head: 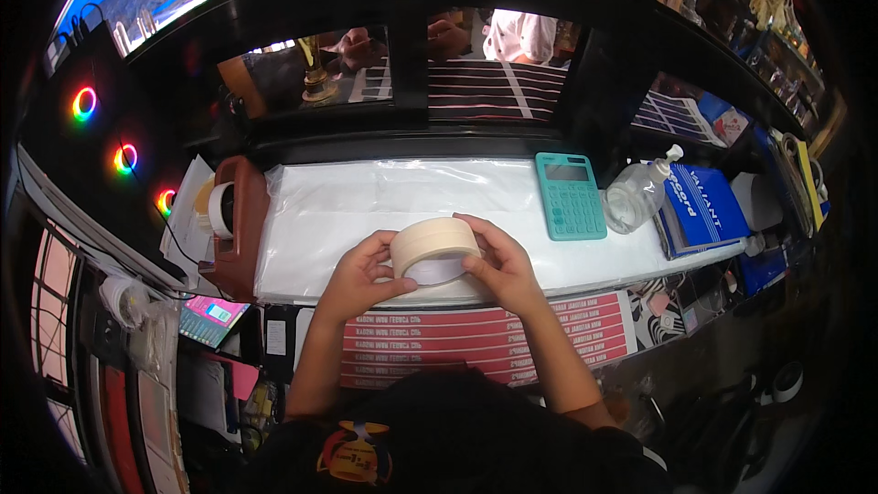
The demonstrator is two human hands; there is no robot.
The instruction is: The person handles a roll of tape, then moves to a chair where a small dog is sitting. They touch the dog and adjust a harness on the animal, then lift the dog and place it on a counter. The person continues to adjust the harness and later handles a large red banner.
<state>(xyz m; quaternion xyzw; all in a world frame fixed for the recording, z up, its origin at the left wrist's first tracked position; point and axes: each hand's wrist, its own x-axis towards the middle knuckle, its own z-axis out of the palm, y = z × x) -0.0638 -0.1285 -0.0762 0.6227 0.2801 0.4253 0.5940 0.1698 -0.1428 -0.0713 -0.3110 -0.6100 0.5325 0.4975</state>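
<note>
Both my hands hold cream-coloured masking tape by its sides, low over the front of the white plastic-covered counter. A seam runs around the tape, so it may be two rolls stacked together; its hollow core faces me. My left hand grips the left side, thumb at the lower rim. On the opposite side, my right hand has its thumb at the core's edge and its fingers behind. Below my wrists lies a sheet printed with red strips.
A brown tape dispenser stands at the left, beside a black computer case with lit rings. To the right are a teal calculator, a clear pump bottle and a blue record book. Dark-framed panels rise behind.
</note>
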